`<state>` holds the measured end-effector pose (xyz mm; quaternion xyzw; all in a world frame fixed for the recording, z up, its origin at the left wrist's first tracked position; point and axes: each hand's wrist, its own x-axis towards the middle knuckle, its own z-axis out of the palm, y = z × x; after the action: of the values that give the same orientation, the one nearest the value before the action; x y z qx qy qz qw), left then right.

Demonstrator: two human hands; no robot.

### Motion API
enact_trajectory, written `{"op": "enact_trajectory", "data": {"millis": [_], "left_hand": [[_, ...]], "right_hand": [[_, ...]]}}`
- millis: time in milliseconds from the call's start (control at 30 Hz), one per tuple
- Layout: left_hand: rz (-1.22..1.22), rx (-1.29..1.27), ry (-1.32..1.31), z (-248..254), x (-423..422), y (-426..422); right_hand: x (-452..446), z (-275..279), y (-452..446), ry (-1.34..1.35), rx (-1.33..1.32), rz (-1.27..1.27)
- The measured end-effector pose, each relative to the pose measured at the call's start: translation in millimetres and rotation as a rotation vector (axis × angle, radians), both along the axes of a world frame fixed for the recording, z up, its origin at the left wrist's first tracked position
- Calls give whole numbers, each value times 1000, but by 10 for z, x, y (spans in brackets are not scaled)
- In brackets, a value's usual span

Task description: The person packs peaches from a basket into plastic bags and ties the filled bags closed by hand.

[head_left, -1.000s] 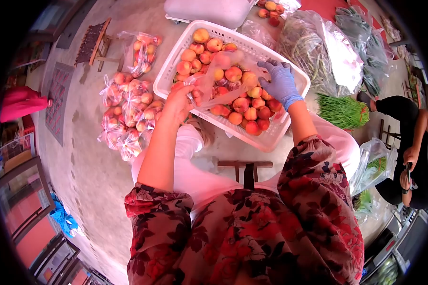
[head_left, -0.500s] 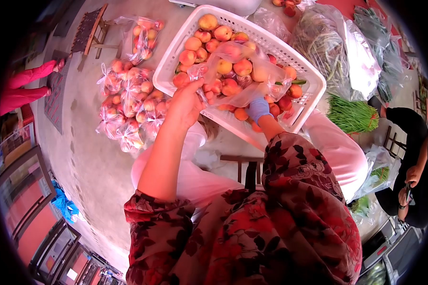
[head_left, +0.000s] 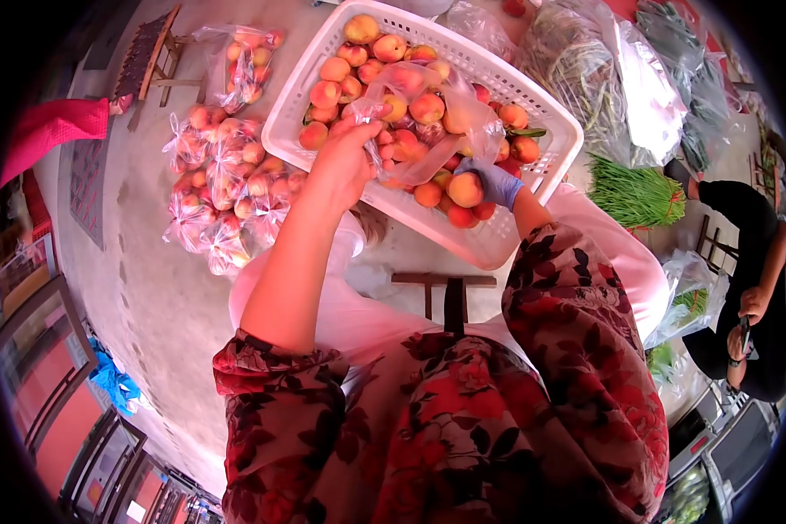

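Note:
My left hand [head_left: 348,159] is closed on the rim of a clear plastic bag [head_left: 452,120]. The bag spreads over the middle of a white slotted crate [head_left: 546,109], with peaches showing in and through it. My right hand [head_left: 501,185], in a blue-purple glove, closes around a peach [head_left: 465,189] at the near side of the crate, just below the bag's edge. Part of its fingers is hidden behind the fruit. Loose peaches [head_left: 326,93] fill the crate's far left part, and a few with green leaves lie at its right.
Several tied bags of peaches [head_left: 227,170] sit on the floor at left, near a low stool [head_left: 159,57]. On the right are bagged vegetables [head_left: 576,79], green stalks [head_left: 633,192] and a seated person in black [head_left: 751,262]. A pink-clothed leg [head_left: 61,131] shows at far left.
My right hand has turned and now shows a peach in its grip; before, it reached down among the fruit. My left hand keeps the bag. The pink-clothed person at left has shifted.

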<state>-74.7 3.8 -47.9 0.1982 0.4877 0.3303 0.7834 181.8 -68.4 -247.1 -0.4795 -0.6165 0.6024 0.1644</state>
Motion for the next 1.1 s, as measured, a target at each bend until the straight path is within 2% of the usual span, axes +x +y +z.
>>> {"op": "enact_trajectory", "data": {"millis": [67,100,200,300,333,400,500,633,733,833,933,1000,1033,1067,1100], "left_hand": [[-33,-10,-4,-91,33,-53],[-48,-13,-2,-142,47,-73],[-46,-63,-1,-239,79,-166],[-73,-69,64,-191,112,-208],[-83,-58,75,-186,105,-207],[-76,-57,38,-177,78,-159],[-48,-34,32,-102,43,-123],[-43,8,17,-22,84,27],[-61,40,-13,25,133,3],[-34,49,-23,-5,166,-14],[-31,79,-30,-47,162,-44],[-18,84,2,2,172,-120],[-15,93,-15,16,182,-155],[-7,96,-6,30,187,-188],[2,98,5,42,179,-216]], "right_hand": [[-98,3,-32,-130,-501,-153],[-156,47,-129,-477,-116,174],[-619,209,-297,-1199,-157,610],[-736,70,-576,-1375,296,642],[-758,-4,-634,-1410,344,631],[-785,-149,-636,-1431,362,620],[-814,-289,-576,-1360,179,616],[-611,-122,-421,-1114,-41,458],[-304,549,-368,-771,-130,247],[-108,1019,-355,-242,-184,27],[-104,1373,-384,534,-323,-201],[-125,1740,-377,868,-532,-317],[-164,1732,-337,1029,-589,-376],[-238,1732,-255,1123,-623,-446],[-280,1696,-123,1138,-778,-489]]}}
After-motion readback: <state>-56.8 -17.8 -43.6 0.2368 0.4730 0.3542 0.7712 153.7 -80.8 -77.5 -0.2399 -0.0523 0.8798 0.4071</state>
